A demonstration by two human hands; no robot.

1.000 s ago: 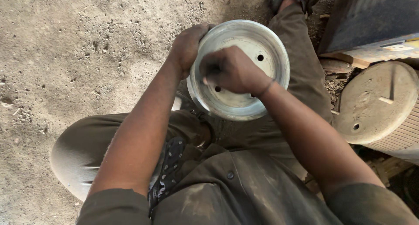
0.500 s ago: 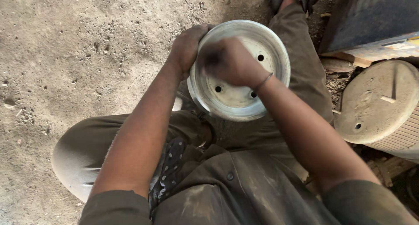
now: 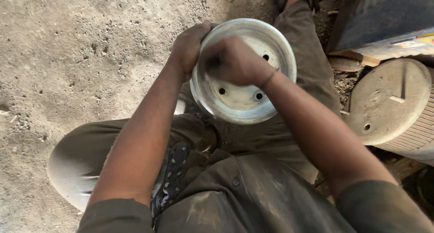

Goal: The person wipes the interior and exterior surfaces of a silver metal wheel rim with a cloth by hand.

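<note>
Pulley wheel [image 3: 244, 90], round and silvery, sits right over the person's lap in the head view, face tilted up toward the camera. Its metal is dull and scuffed, with a raised rim, a shallow dished centre and small round bolt holes showing in that dish. Left hand [image 3: 189, 45] wraps the wheel's left edge, fingers curled over the rim and clamped onto it. Right hand [image 3: 235, 61] is balled up and pressed into the dish, blurred; whether that grip pinches anything I cannot tell. A thin bracelet [image 3: 269, 78] rings the right wrist.

Edges now: the wheel's lower rim hangs just above the olive trousers [image 3: 86, 151], its right rim lies over the right thigh. Off to the right, well apart from the wheel, stands a dusty round drum [image 3: 389, 102] with a ribbed side, and above it a dark slab with a wooden edge. Bare dirt floor [image 3: 81, 52] spreads wide on the left.
</note>
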